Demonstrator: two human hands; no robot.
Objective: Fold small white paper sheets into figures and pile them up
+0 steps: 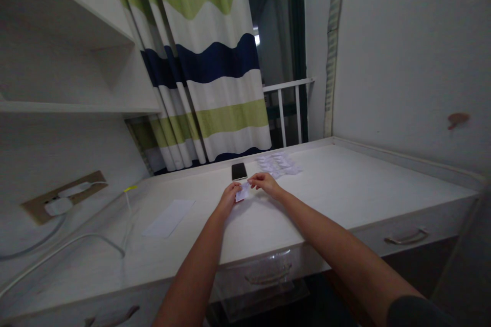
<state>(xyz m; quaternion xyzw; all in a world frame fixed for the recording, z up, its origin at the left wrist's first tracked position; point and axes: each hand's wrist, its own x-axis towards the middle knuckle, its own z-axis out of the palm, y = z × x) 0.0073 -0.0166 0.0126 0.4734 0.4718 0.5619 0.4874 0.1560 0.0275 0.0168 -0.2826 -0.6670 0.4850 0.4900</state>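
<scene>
My left hand (229, 196) is closed on a small pale packet (241, 193), gripping it by its left side above the white desk (307, 199). At the packet's upper right corner, the fingertips of my right hand (265, 184) are pinched together; the packet is too small to make out in detail. A dark-screened phone (239, 171) lies just behind my left hand. Beyond my right hand, several similar pale, crinkled packets (278, 163) are laid out in a cluster.
A white sheet (169, 218) lies flat at left. Cables (92, 235) run from plugs (59, 206) on the left wall. Clear plastic (264, 276) hangs at the desk's front edge over a drawer handle. A striped curtain (222, 66) hangs behind; a shelf (80, 107) juts out upper left.
</scene>
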